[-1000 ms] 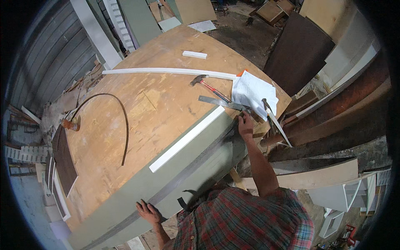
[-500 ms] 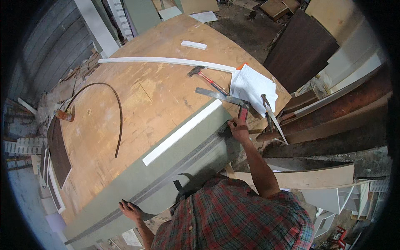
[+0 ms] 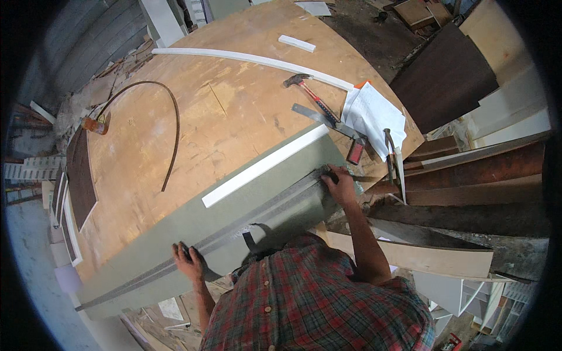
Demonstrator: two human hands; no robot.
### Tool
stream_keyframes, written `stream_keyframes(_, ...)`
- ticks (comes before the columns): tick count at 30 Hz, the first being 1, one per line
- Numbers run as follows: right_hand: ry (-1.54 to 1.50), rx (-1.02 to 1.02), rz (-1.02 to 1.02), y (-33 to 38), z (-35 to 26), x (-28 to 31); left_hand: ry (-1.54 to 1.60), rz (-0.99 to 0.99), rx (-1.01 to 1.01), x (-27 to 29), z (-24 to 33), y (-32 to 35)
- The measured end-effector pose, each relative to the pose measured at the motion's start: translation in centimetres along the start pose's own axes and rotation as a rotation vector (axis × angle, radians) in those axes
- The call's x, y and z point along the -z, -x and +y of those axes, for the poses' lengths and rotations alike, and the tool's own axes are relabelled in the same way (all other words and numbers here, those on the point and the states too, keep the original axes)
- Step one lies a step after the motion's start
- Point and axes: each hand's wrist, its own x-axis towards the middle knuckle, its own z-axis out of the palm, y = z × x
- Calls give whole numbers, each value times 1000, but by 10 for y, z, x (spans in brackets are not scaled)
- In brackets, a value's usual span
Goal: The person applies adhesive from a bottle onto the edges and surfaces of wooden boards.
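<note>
Fingers of the left hand (image 3: 188, 263) lay spread over dark strips (image 3: 275, 198) on the green board (image 3: 167, 233); right hand (image 3: 341, 186) curled at their right end, pinch unclear. Strips looked light, bendy, best held near both ends. Hammer (image 3: 317, 100) lay beyond.

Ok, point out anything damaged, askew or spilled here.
The wooden tabletop looks worn: its surface is scuffed and blotchy, with a dark scratch-like line. The white papers beside the hammer lie askew. No spill shows.
</note>
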Motion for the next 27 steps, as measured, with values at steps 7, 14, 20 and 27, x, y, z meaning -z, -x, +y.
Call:
stream_keyframes(7, 13, -21, 94, 6, -6, -5, 122, -238, -259, -22, 107, 3)
stream_keyframes(14, -16, 105, 71, 16, -4, -3, 221, -454, -489, -62, 172, -14)
stream_keyframes(20, 59, 201, 76, 13, -10, -3, 133, -467, -729, -108, 198, -15)
stream_keyframes(27, 154, 206, -26, 12, -4, -4, 135, -460, -718, -107, 203, -16)
